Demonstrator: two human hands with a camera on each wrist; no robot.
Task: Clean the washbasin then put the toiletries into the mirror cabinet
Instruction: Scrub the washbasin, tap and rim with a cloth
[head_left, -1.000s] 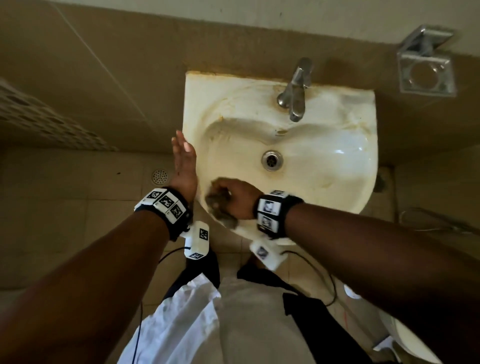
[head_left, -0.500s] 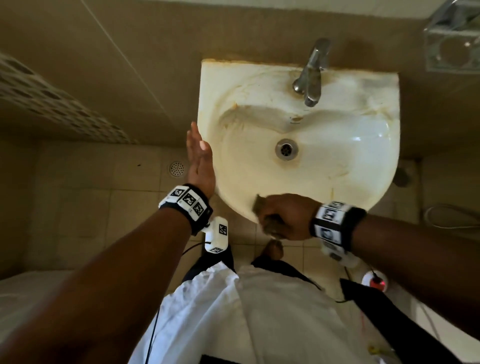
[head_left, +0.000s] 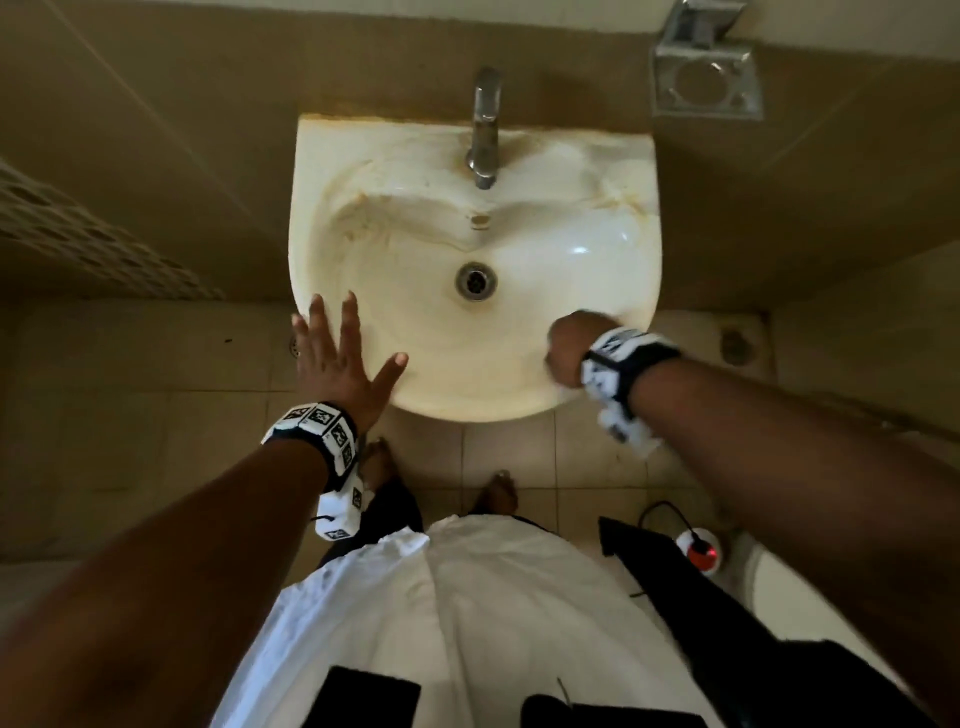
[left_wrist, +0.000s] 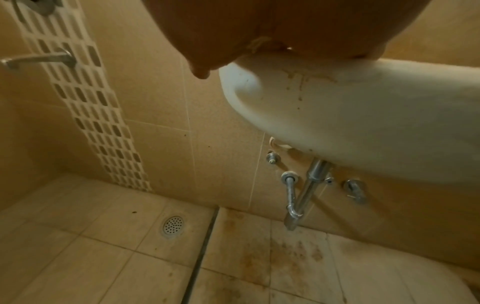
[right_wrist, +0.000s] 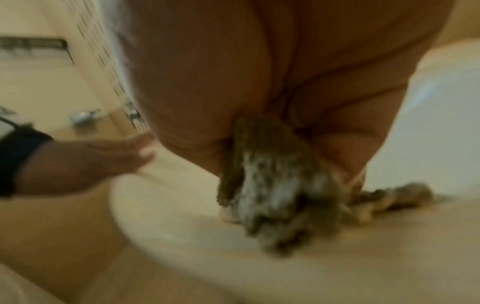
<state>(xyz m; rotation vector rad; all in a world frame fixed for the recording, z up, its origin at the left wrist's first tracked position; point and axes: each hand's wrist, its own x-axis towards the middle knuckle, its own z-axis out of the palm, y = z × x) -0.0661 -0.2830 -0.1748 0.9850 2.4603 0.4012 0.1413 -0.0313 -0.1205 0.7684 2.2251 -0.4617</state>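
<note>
The stained white washbasin hangs on the tiled wall, with a chrome tap at the back and a drain in the bowl. My left hand lies flat with spread fingers on the basin's front left rim. My right hand is curled on the front right rim, gripping a wet grey-brown cloth pressed onto the rim. In the head view the cloth is hidden under the fist. No toiletries or mirror cabinet are in view.
A metal soap holder is fixed to the wall at the upper right. Under the basin run a chrome waste pipe and valves. A floor drain sits left of the basin. A wall spout sticks out at the left.
My right hand has swept the cloth along the front rim from left to right. My left hand has shifted from the basin's left side onto the front left rim, fingers spread.
</note>
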